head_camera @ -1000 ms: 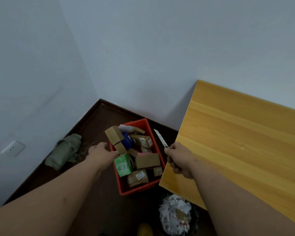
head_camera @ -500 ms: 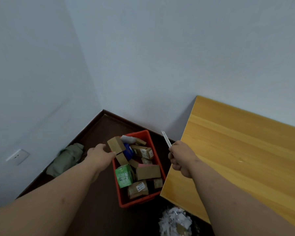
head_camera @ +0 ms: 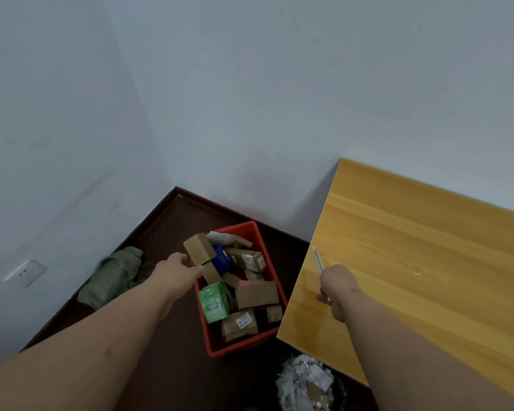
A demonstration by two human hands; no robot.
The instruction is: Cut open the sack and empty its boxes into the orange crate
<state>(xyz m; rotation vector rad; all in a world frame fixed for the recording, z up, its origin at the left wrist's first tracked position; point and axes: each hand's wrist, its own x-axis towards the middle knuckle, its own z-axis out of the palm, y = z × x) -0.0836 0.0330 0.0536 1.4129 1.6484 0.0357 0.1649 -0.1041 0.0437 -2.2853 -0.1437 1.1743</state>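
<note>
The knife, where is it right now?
In the head view, the knife is in the right hand, blade pointing away over the left edge of the wooden table, right of the orange crate.

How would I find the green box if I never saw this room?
Look at the orange crate on the dark floor beside the wooden table. The green box stands near its left wall. Every box around it is plain brown cardboard.

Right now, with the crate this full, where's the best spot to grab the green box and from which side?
Take the green box from above, pinching its left and right faces. It stands near the orange crate's left wall with its top exposed, while brown boxes crowd its right and lower sides.
</note>
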